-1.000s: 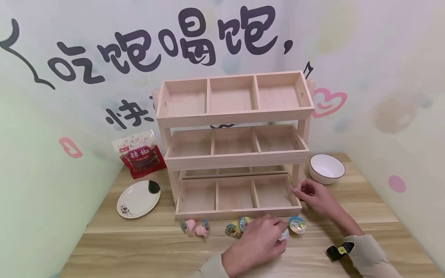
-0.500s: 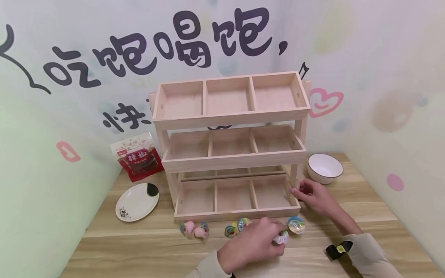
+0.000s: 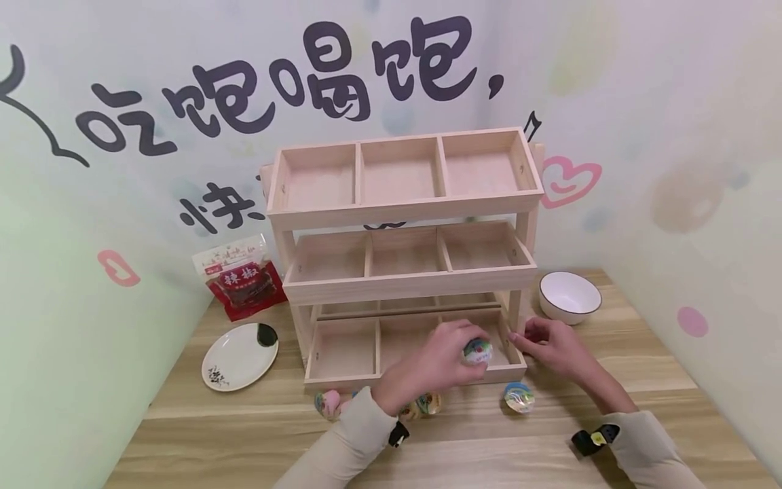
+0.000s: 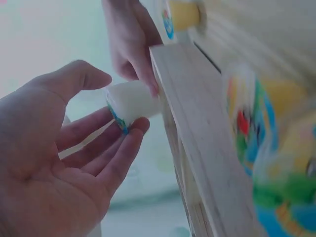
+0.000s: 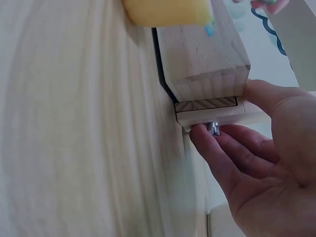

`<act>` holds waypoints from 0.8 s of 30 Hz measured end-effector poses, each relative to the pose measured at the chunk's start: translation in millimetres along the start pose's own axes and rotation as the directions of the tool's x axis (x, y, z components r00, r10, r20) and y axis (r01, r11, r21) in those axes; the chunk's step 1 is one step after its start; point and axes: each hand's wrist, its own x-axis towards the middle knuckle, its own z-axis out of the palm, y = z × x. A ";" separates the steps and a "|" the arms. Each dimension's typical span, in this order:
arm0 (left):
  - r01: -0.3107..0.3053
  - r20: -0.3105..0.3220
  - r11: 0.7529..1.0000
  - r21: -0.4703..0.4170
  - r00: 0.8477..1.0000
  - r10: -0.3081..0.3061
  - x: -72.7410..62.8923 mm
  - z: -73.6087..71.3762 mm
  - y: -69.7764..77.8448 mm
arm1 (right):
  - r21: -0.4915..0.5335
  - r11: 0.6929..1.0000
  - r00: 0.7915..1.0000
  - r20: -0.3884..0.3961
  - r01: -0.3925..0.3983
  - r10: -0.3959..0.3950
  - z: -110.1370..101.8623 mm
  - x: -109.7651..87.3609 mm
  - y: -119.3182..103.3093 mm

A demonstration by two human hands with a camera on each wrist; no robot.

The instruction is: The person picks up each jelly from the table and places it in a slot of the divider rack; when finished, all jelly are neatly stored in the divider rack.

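My left hand (image 3: 444,354) pinches a small jelly cup (image 3: 478,351) with a printed lid, over the bottom tray's right-hand compartment. The left wrist view shows the white body of this jelly cup (image 4: 134,100) between thumb and fingers. My right hand (image 3: 559,348) grips the lower right corner of a three-tier wooden rack (image 3: 409,292). In the right wrist view, the thumb lies on the tray's end and the fingers curl round the back beside a metal screw (image 5: 214,128). One yellow jelly cup (image 3: 519,398) lies on the table before the rack.
More jelly cups lie before the rack: pink ones (image 3: 328,403) at left and yellow ones (image 3: 430,403) near the middle, partly hidden by my left arm. A plate (image 3: 238,363) and a red chilli bag (image 3: 247,282) are at left; a white bowl (image 3: 569,299) is right.
My left hand has picked the white jelly cup off the table and carried it up and forward over the bottom tray. My right hand has stayed on the rack's corner.
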 end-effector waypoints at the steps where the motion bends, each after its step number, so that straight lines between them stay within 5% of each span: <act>1: -0.002 -0.005 1.000 0.027 1.000 0.003 2.4 0.1 -3.5 | -0.005 1.000 1.000 0.004 0.004 -0.004 -0.1 -0.2 0.2; 6: -0.006 0.014 0.994 0.113 1.000 0.004 10.6 2.1 -18.6 | -0.006 1.000 1.000 -0.003 0.019 -0.019 -0.5 -0.9 1.4; 12: 0.042 0.065 0.996 0.085 0.997 -0.047 17.3 6.3 -30.7 | 0.021 0.999 1.000 -0.009 0.025 -0.025 -0.5 -1.8 0.1; 24: 0.042 0.126 0.986 0.161 0.990 -0.063 19.0 6.8 -35.6 | -0.030 0.999 1.000 -0.014 0.012 -0.012 1.2 -1.6 0.5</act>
